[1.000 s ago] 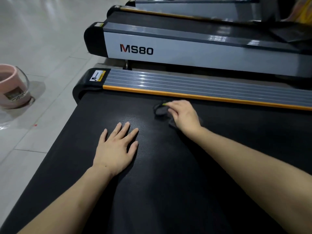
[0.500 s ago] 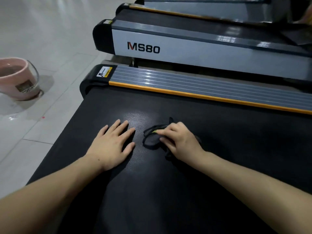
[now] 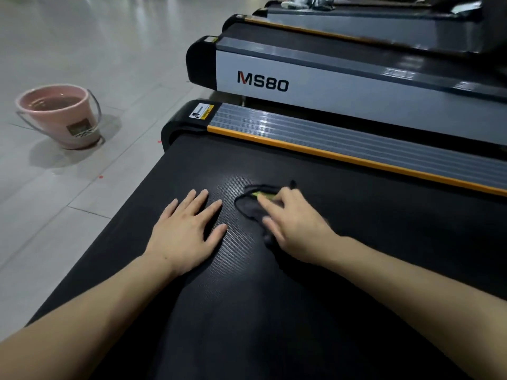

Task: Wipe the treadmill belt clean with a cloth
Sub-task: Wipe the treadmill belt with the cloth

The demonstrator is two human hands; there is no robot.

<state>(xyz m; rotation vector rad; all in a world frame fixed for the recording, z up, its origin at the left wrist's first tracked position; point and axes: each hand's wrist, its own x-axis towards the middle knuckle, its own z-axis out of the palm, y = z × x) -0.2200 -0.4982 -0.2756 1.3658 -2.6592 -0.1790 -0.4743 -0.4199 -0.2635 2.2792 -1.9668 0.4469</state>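
Head view looks down on my right hand, which presses a dark cloth flat against the treadmill belt; my fingers lie fairly straight over it, not curled round it, and the hand's outline is a little blurred. A small yellow-green patch on the cloth (a tag or trim, I cannot tell which) shows just past my fingertips, and a thin dark loop of its edge sticks out on the side toward my other hand. My left hand rests palm down on the belt just beside the cloth, fingers spread and straight, holding nothing and not touching the cloth. Both forearms reach in from the bottom of the picture. Beyond my right hand the belt ends at an orange strip, with a grey ribbed side rail behind it and a black end cap carrying a yellow and white sticker. Past that stands a second treadmill marked MS80, with more machines behind it. Off to my left, on the pale tiled floor, a pink bucket with a metal handle stands well apart from the belt, with dark water in it.
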